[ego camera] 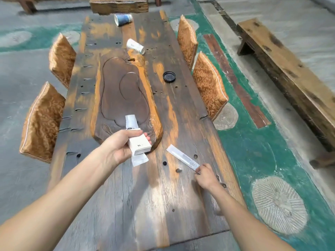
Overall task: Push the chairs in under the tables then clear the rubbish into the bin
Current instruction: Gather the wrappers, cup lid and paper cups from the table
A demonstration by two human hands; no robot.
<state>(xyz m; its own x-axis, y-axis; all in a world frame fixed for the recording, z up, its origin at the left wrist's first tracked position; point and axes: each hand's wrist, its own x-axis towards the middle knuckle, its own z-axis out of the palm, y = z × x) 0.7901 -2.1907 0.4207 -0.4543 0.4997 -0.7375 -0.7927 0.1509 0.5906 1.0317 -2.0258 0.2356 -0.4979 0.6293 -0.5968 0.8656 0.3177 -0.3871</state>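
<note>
My left hand (120,147) holds a small white box (139,144) together with white paper strips (132,122) above the near half of the long wooden table (130,205). My right hand (205,175) pinches the near end of a long white wrapper (182,157) that lies on the table. Farther along lie a white paper cup (135,46) on its side, a blue-and-white cup (123,19) tipped over at the far end, and a black lid (169,76). Cushioned seats stand tucked against both table sides, such as the near left cushion (42,122) and the near right cushion (210,86).
A carved dark wooden tray (125,91) sits in the table's middle. A long wooden bench (290,75) runs along the right. Another wooden bench (118,4) stands beyond the far end. The floor to the right is painted green with round patterned patches (279,205).
</note>
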